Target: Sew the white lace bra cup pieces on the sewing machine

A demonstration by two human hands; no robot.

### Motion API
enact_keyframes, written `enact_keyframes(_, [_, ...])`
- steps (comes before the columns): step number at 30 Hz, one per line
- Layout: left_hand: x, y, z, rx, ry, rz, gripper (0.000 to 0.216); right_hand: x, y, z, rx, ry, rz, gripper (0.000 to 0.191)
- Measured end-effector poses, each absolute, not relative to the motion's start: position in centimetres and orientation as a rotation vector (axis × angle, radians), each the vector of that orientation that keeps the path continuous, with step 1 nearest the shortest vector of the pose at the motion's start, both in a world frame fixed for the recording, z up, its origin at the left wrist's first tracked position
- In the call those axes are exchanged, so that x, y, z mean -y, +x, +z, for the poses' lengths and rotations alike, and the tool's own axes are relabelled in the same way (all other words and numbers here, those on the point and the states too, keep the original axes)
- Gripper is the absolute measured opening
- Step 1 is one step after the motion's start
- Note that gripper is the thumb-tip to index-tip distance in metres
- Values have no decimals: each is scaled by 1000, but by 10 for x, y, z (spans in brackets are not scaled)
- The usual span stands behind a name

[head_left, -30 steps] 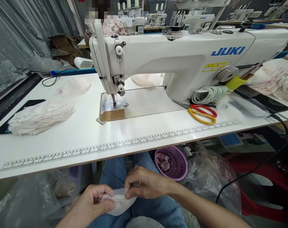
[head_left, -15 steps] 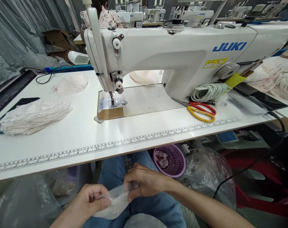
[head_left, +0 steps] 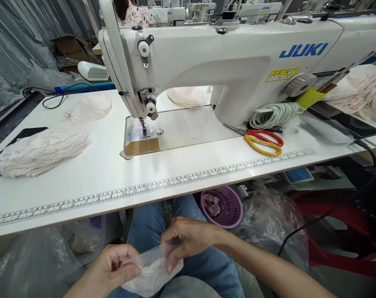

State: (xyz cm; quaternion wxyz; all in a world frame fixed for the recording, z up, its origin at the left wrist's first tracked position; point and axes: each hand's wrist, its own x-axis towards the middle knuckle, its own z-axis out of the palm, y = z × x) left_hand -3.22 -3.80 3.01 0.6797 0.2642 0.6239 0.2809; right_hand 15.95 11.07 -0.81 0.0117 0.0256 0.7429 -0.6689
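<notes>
Over my lap, a thin sheer white fabric piece [head_left: 153, 273] with a lace-like strip is stretched between my two hands. My left hand [head_left: 118, 265] pinches its left edge between thumb and fingers. Its upper right part is gripped by my right hand [head_left: 184, 244], thumb in front and fingers behind. Both hands are below the table's front edge. Above them stands a white sewing machine [head_left: 237, 54], its needle area [head_left: 144, 128] holding no fabric.
A stack of white lace pieces [head_left: 42, 153] lies at the table's left, with a sheer piece [head_left: 88, 108] behind it. Scissors [head_left: 262, 142] and a coil of pale cord [head_left: 273, 116] rest by the machine. A purple basket [head_left: 228, 207] stands below, right of my knees.
The fabric piece is tilted lower and more of its lace-like strip shows between my hands. Both hands keep their grip. The view has shifted slightly.
</notes>
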Motion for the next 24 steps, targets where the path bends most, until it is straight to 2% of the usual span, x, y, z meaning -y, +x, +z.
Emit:
enact_keyframes(7, [42,-35,29,-1358,568,650,49,-109,158,-9,-2420,50,-2031,31])
enact_keyframes(16, [49,-45,25,-1310,655,593,46,-112,160,-15,-2192,34,-2187,33])
enact_keyframes(21, [54,-46,30,-1375,433,741,39,-122,168,-17,-1884,79,-2336,32])
enact_keyframes(22, [56,-46,30,-1380,379,768,38,-122,170,-19,-1812,97,-2391,35])
enact_keyframes(24, [61,-45,29,-1391,281,805,38,-119,173,-28,-1670,125,-2562,55])
